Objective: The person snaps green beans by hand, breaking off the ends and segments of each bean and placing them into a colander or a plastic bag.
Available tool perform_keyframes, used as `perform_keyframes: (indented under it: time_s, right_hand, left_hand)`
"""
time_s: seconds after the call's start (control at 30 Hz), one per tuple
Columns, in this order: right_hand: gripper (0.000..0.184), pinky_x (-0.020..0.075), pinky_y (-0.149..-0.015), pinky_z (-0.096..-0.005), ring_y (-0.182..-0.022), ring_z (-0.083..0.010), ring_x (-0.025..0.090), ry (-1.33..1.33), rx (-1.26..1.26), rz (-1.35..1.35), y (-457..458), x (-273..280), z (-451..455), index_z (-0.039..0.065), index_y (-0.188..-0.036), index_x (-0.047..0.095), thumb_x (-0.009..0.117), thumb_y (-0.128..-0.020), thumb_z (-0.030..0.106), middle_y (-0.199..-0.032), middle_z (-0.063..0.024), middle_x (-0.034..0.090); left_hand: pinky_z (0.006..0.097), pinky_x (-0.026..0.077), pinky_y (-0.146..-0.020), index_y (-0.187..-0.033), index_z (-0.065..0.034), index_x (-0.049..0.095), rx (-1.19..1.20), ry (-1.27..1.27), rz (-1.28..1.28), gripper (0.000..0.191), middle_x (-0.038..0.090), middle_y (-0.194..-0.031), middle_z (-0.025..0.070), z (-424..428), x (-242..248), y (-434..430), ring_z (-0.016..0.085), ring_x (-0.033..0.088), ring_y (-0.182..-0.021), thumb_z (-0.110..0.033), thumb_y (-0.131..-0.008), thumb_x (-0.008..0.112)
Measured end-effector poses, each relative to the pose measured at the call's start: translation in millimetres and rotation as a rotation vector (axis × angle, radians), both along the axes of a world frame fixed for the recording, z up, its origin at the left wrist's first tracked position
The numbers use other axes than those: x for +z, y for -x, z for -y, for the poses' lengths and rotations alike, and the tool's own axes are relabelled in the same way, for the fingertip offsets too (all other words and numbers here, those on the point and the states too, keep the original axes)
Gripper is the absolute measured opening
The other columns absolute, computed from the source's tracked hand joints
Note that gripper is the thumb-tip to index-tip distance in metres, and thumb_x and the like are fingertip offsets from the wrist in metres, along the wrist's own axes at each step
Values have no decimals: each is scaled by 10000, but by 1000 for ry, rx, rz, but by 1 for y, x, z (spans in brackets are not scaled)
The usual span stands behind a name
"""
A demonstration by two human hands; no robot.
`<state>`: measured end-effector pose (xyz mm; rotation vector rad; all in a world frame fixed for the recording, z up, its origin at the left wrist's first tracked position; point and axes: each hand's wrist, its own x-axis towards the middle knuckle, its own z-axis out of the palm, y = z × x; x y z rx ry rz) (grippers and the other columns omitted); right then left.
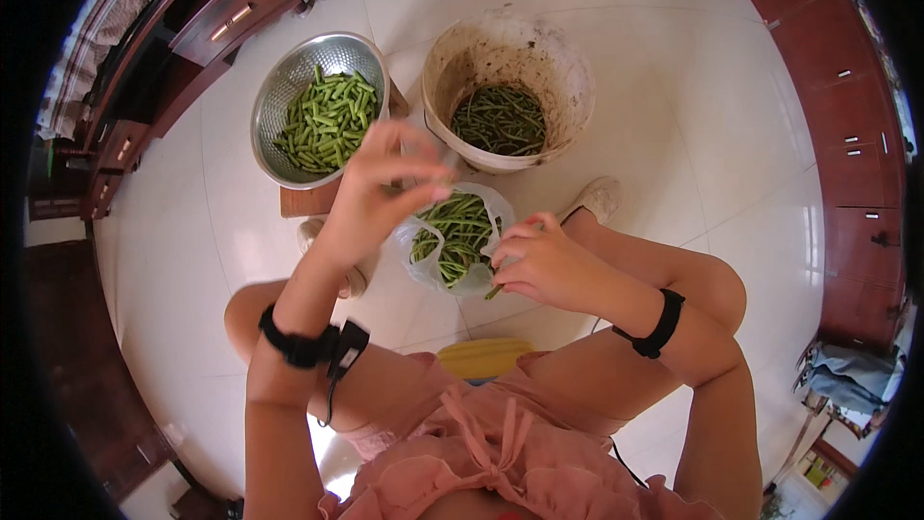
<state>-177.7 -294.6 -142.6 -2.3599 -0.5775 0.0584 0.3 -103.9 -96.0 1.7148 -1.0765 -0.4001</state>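
Note:
My left hand [390,184] is raised between the metal colander and the plastic bag, blurred, with thumb and fingertips close together; whether a small piece is between them is unclear. My right hand [538,260] curls at the right edge of the bag, with the end of a green bean [494,292] showing under its fingers. Long green beans [462,231] fill the open translucent plastic bag [426,271] on the floor. Short cut bean pieces [328,119] lie in the perforated metal colander [271,94]. Bean scraps [502,119] lie in the bottom of a stained white bucket [570,72].
The colander rests on a low wooden stool [307,202]. My shoes [603,198] flank the bag on the tiled floor. Dark red wooden cabinets [837,87] stand along the right, and wooden drawers [231,22] at the upper left. A yellow seat [485,356] shows between my legs.

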Motion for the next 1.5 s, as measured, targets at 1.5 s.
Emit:
perform_keyframes:
  time_s: [1.5]
  right_hand:
    - [169,501,-647,-270,-888,-121,559,-553,-355,-569,-59,63,-29,-5,-990,639,669,-828,34,-950,-52,620]
  left_hand:
    - [237,435,-808,-1060,-42,556,334,216,-490,130,526,-1027,24,-93,25,34,100,523,-857,-64,-933,569]
